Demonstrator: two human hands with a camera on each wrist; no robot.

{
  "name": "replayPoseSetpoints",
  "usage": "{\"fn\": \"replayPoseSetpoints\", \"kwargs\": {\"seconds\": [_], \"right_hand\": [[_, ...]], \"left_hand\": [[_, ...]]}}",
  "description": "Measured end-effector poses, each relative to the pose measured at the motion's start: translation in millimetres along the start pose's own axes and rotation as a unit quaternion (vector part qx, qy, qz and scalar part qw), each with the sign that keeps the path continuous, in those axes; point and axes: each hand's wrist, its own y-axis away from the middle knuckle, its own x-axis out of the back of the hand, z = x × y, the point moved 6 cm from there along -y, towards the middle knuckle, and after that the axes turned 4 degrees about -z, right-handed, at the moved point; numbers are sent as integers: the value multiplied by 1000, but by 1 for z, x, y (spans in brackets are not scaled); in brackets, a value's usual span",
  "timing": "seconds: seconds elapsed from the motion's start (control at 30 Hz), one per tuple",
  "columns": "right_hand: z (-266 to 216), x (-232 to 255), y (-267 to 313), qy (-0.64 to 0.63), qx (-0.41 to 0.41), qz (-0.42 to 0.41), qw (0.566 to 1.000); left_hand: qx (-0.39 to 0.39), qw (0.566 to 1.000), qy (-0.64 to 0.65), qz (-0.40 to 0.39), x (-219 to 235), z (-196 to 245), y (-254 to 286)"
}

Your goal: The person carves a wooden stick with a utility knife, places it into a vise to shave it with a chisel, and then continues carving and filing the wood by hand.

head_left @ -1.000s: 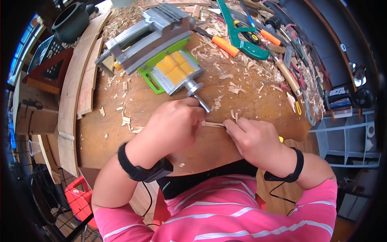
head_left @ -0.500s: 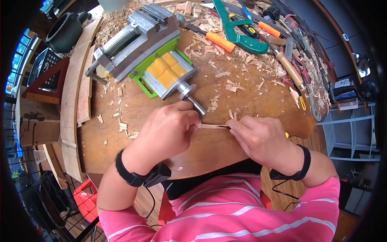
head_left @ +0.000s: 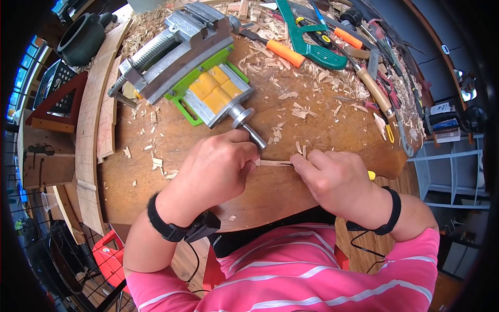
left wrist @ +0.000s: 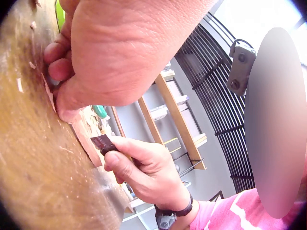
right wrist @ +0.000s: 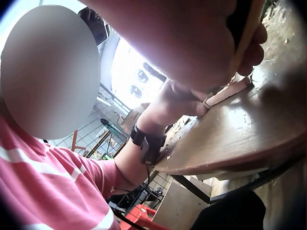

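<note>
My left hand [head_left: 213,161] pinches one end of a narrow wooden strip [head_left: 274,163], which lies low over the workbench [head_left: 270,195] near its front edge. At the strip's other end, my right hand [head_left: 335,179] grips a utility knife. Its dark, segmented blade [left wrist: 102,143] shows beside the strip in the left wrist view. A yellow knife end [head_left: 371,176] sticks out behind the right hand; the palm and fingers hide most of the handle. In the right wrist view the strip [right wrist: 229,92] runs from the left fingertips toward the right fingers.
Just beyond my left hand stands a metal vise [head_left: 182,52] on a green base [head_left: 187,112], its steel rod [head_left: 254,136] pointing at the hands. An orange-handled chisel [head_left: 286,53], a green-handled saw [head_left: 317,56] and wood shavings [head_left: 301,111] lie farther back. Boards [head_left: 93,145] line the left side.
The head view has shifted, so the vise appears farther left. My right hand has turned and shifted slightly at the strip's end. The left hand keeps its pinch.
</note>
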Motion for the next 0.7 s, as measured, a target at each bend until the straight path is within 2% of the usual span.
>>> {"fn": "replayPoseSetpoints", "kwargs": {"seconds": [0.07,0.2,0.27,0.7], "right_hand": [[-8,3,-2,55,20,-37,998],[-20,10,-10,97,30,-42,994],[-26,12,-16,146,43,-84,985],[-43,22,-44,189,77,-179,962]], "left_hand": [[-3,1000,2,1,0,0,0],[-2,1000,0,7,0,0,1],[-5,1000,2,7,-1,-1,1],[-15,999,-34,26,-5,-4,4]]}}
